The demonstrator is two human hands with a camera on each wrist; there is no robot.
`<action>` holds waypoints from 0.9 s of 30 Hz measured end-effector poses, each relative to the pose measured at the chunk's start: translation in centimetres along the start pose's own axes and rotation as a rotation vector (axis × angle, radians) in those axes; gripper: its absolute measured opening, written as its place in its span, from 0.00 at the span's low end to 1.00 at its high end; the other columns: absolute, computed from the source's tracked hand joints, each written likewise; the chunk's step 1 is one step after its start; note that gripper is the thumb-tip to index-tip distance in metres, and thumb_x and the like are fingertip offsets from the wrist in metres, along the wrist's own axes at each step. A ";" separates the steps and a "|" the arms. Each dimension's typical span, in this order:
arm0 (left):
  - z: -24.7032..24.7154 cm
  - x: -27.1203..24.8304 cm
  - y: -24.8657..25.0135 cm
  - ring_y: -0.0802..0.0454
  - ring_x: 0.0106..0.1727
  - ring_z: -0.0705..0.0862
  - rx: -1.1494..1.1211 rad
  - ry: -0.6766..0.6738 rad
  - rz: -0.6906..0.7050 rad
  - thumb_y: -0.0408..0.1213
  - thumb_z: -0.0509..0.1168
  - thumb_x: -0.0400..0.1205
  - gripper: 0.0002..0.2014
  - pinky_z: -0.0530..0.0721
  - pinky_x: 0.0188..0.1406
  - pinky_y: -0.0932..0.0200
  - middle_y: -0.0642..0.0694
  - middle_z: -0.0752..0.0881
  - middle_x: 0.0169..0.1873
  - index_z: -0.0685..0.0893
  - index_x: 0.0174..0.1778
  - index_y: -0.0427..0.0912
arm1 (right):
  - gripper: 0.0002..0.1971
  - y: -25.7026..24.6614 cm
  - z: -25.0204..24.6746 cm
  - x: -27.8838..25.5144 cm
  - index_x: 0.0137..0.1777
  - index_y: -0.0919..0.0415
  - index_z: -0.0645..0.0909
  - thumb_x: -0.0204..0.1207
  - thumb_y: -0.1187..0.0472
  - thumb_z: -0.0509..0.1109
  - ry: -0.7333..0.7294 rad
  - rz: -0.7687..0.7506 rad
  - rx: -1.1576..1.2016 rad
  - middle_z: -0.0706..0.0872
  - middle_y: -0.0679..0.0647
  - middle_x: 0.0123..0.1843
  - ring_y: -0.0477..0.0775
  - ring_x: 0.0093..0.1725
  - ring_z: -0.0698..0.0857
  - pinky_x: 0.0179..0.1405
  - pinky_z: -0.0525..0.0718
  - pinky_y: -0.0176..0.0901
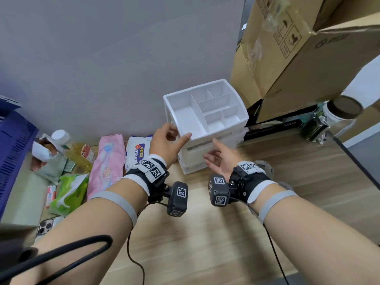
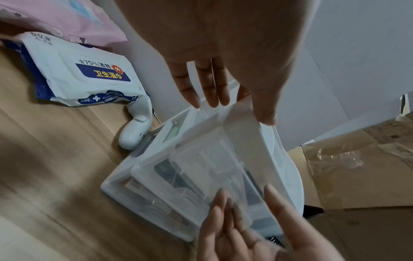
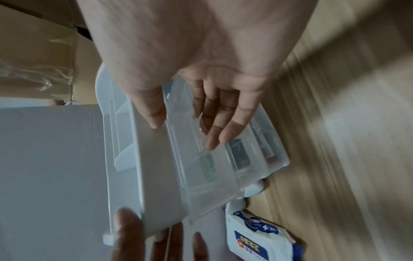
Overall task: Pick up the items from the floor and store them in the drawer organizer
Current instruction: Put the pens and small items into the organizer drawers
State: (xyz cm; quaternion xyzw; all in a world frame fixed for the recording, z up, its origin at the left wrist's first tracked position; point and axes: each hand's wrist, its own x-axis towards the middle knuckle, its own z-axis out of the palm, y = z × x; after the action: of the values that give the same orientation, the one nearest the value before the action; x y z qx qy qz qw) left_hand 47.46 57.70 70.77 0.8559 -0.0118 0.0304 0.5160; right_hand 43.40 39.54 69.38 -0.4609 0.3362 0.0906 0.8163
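Note:
A white drawer organizer stands on the wood floor against the wall, its top tray of open compartments bare. My left hand grips its near left top corner, thumb on the front rim and fingers down the side. My right hand is open with spread fingers at the translucent drawer fronts; dark and red things show dimly through them. On the floor to the left lie a wet-wipes pack, a pink pack, a green tissue pack, and a small white handheld device beside the organizer.
A yellow oil bottle, a crumpled bag and a phone lie further left by a blue crate. Cardboard boxes tower behind right of the organizer, with a lidded jar and black rails beside them. Wood floor stretches in front.

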 end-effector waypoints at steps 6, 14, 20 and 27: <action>0.5 -0.6 0.3 0.54 0.41 0.81 -0.088 0.011 -0.063 0.52 0.76 0.76 0.19 0.79 0.37 0.73 0.39 0.86 0.46 0.81 0.51 0.43 | 0.11 1.7 -3.9 -3.3 0.46 0.64 0.79 0.78 0.56 0.74 0.029 -0.042 -0.083 0.87 0.58 0.36 0.57 0.40 0.89 0.57 0.88 0.53; 3.1 -2.4 -1.6 0.46 0.59 0.84 -0.098 -0.059 -0.292 0.64 0.78 0.60 0.45 0.88 0.56 0.40 0.40 0.78 0.62 0.64 0.68 0.55 | 0.13 1.5 -9.7 -6.0 0.53 0.67 0.85 0.79 0.56 0.73 -0.081 -0.044 -0.188 0.92 0.62 0.48 0.61 0.49 0.92 0.50 0.88 0.50; 4.7 -3.0 -2.3 0.41 0.60 0.84 -0.159 -0.067 -0.400 0.60 0.72 0.60 0.46 0.92 0.44 0.41 0.36 0.79 0.63 0.61 0.74 0.60 | 0.11 0.0 -17.9 -1.5 0.52 0.46 0.82 0.69 0.55 0.69 0.451 -0.240 -1.322 0.84 0.52 0.50 0.60 0.59 0.81 0.49 0.80 0.42; 4.4 -3.8 -2.1 0.48 0.57 0.86 -0.169 -0.042 -0.351 0.50 0.74 0.78 0.35 0.92 0.48 0.45 0.42 0.81 0.58 0.65 0.78 0.56 | 0.18 0.6 -19.4 4.1 0.64 0.44 0.77 0.74 0.48 0.64 0.301 -0.032 -1.821 0.83 0.60 0.61 0.66 0.71 0.70 0.73 0.65 0.63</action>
State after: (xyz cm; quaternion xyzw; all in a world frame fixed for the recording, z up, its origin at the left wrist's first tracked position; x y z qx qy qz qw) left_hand 44.00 54.75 66.59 0.7988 0.1244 -0.0788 0.5832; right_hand 37.22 23.47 59.56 -0.9367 0.2313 0.2479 0.0878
